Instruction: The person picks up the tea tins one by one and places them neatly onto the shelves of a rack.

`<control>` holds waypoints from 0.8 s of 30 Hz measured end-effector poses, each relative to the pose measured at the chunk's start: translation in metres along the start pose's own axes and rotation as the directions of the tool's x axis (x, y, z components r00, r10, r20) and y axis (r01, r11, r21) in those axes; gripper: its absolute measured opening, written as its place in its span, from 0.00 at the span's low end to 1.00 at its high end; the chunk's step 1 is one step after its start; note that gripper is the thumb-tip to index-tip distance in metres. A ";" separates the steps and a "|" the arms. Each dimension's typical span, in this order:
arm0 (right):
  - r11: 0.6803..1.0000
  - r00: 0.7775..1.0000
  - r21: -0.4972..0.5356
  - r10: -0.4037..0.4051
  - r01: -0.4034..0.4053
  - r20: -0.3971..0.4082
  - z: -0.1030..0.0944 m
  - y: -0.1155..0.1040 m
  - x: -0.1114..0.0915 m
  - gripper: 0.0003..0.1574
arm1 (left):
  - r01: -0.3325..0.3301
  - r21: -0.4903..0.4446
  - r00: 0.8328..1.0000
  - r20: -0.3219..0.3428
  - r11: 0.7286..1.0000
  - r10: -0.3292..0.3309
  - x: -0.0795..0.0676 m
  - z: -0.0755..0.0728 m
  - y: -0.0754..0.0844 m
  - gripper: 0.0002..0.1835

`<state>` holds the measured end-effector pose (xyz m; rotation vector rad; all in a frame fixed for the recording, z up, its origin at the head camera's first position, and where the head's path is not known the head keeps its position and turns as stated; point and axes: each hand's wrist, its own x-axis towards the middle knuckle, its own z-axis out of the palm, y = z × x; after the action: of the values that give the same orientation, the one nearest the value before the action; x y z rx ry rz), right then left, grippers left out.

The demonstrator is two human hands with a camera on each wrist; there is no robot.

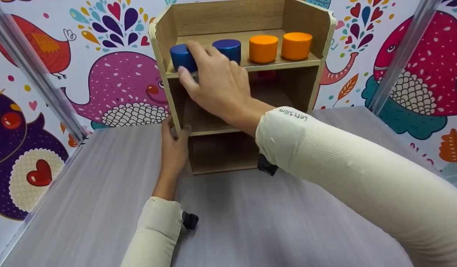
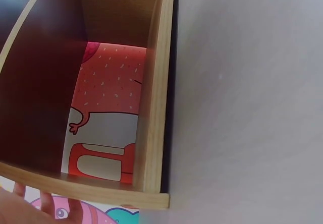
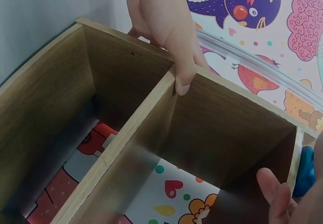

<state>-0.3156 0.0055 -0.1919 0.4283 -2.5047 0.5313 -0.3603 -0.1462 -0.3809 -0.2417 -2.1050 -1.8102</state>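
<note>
A small wooden shelf unit [image 1: 228, 16] stands against the wall, with two blue cylinders and two orange ones in a row on its top board. My right hand [image 1: 221, 81] holds the leftmost blue cylinder [image 1: 180, 55], thumb at its front and fingers over its right side. Beside that hand, partly covered by it, is the second blue cylinder [image 1: 228, 46]. Lower down, my left hand [image 1: 175, 148] grips the unit's left side panel. Its thumb shows over the panel's front edge in the right wrist view, where the held blue cylinder [image 3: 304, 173] peeks in at the right.
Two orange cylinders [image 1: 263, 50] sit on the right half of the top board. Beneath are two open compartments; something red [image 1: 266, 74] shows at the back of the upper one. The grey tabletop [image 1: 250, 218] spreads in front, and patterned walls [image 1: 124, 81] stand behind.
</note>
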 end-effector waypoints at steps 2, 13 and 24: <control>1.000 1.000 0.001 -0.010 0.010 -0.005 0.001 0.001 -0.001 0.40 | 0.003 -0.004 1.000 0.002 1.000 -0.003 0.000 0.000 0.001 0.33; 0.942 0.907 -0.086 -0.336 0.325 -0.255 -0.017 0.033 -0.016 0.43 | 0.004 -0.016 1.000 -0.024 1.000 -0.005 0.005 0.000 0.001 0.32; 0.858 0.721 -0.036 -0.451 0.512 -0.526 -0.062 0.167 -0.062 0.30 | 0.000 -0.035 1.000 -0.014 0.999 0.000 0.004 0.004 0.002 0.32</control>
<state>-0.3058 0.1908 -0.2255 0.8336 -1.7475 0.4920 -0.3637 -0.1423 -0.3779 -0.2376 -2.0659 -1.8444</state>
